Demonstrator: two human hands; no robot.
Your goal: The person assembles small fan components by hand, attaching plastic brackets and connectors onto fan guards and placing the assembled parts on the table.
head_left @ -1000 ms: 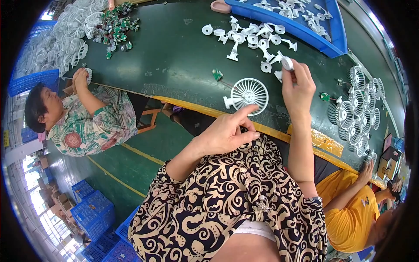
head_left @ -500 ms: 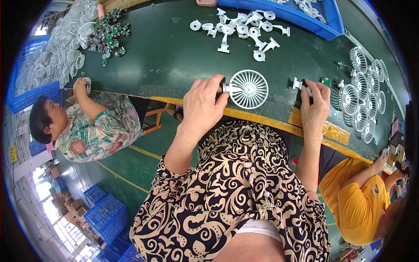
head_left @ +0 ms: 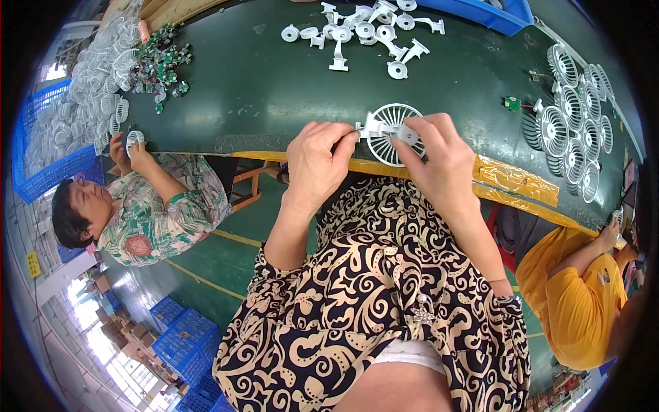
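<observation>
A round white slatted fan grille [head_left: 392, 159] lies in front of me at the table's near edge. My left hand [head_left: 314, 156] is closed, thumb and fingertips pinched at the grille's left side, where a small white end shows. My right hand [head_left: 443, 156] grips a white plastic bracket [head_left: 375, 126] with a round cup end, holding it across the top of the grille. The bracket's narrow end points toward my left fingertips. Fingers hide part of the cup, and I cannot tell whether bracket and grille are joined.
Loose white brackets [head_left: 338, 51] lie at the far middle, near a blue tray [head_left: 508, 20]. Several grilles [head_left: 570, 106] stand at right beside a green circuit board [head_left: 513, 104]. More boards [head_left: 165, 65] and piled grilles [head_left: 96, 82] are at left. Co-workers sit on both sides.
My right hand has moved left with the bracket, from the table beside the grille to over it. The left hand still pinches at the grille's left side.
</observation>
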